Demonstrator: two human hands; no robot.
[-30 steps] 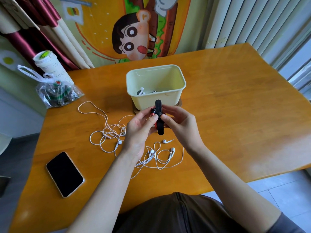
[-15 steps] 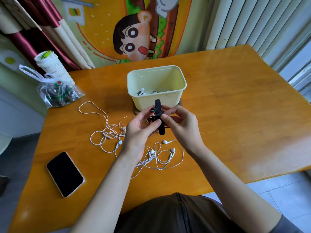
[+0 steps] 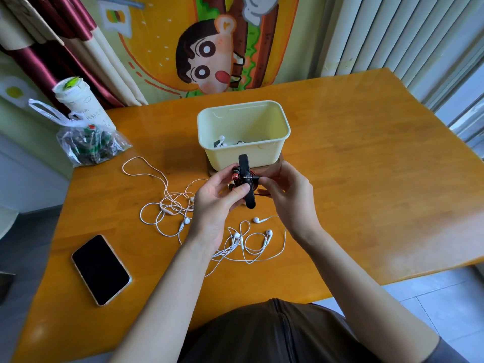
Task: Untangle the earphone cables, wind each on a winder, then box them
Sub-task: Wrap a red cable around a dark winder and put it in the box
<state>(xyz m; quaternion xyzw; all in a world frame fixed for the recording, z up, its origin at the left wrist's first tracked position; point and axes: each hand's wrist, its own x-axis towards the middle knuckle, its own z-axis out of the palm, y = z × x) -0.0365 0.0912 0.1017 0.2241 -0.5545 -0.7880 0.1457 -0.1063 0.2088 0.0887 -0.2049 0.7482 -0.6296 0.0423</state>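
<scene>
I see both grips raised above the table [image 3: 366, 184], just in front of the box [image 3: 262, 155]. The left grip [image 3: 217, 205] is clenched on the winder [image 3: 248, 189]: the thumb presses on its front and the fingers are curled behind it. The winder is black and stands nearly upright, and a red cable [image 3: 236, 175] is wound around its middle. The right grip [image 3: 285, 197] pinches the plug [image 3: 250, 177] of this cable, which lies across the winder. Inside the box a white earbud [image 3: 221, 138] shows at the bottom; I cannot tell what it lies on. The white earphones [image 3: 172, 205] lie loose and tangled on the table, under and left of the forearms. A phone [image 3: 100, 269] lies face up near the left edge. A bag [image 3: 89, 145] and a cup [image 3: 78, 103] stand at the far left corner.
</scene>
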